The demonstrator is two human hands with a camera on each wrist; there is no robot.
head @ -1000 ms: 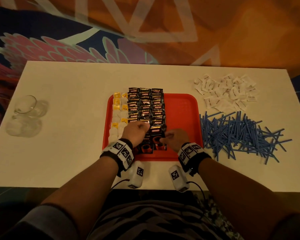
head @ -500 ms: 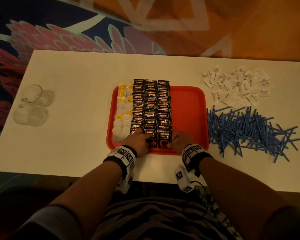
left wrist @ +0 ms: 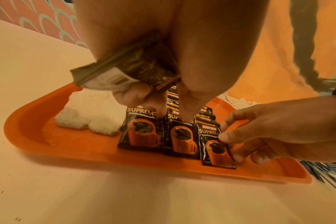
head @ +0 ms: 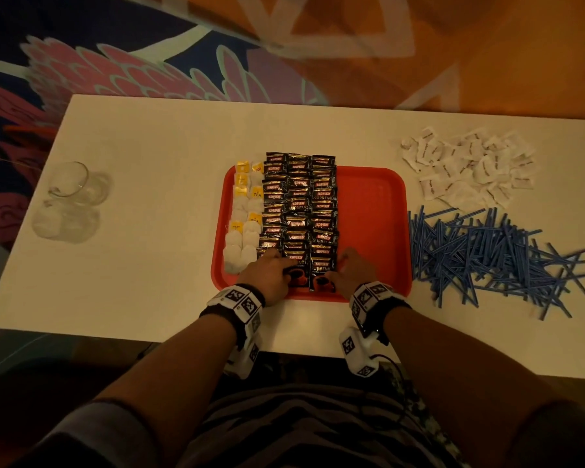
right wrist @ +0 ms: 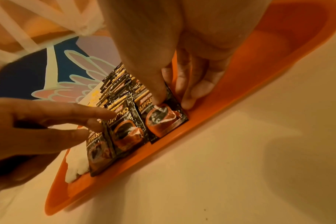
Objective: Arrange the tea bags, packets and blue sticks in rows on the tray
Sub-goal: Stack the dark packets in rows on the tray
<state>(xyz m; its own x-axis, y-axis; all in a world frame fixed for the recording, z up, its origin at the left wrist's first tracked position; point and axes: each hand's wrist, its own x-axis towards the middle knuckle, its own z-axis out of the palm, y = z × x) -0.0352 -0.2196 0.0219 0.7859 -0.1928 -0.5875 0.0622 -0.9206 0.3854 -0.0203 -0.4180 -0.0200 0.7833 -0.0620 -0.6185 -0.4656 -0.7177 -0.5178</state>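
A red tray (head: 372, 211) holds two rows of tea bags (head: 245, 211) at its left and three rows of black coffee packets (head: 299, 204) beside them. My left hand (head: 281, 261) keeps a few spare coffee packets (left wrist: 128, 68) curled in its palm while one finger presses the front packet of the middle row (left wrist: 182, 139). At the near end of the right row, my right hand (head: 343, 265) pinches the front packet (right wrist: 163, 119), thumb on top and fingers at its right edge. White packets (head: 466, 167) and blue sticks (head: 486, 255) lie in loose heaps on the table.
Clear glass cups (head: 71, 197) stand at the table's left end. The tray's right half (head: 378, 231) is bare red plastic. The white table (head: 149, 231) ends just behind my wrists, and a patterned floor lies beyond its far edge.
Both hands have slid toward the tray's near edge along the packet rows. The head view has tilted and shifted a little.
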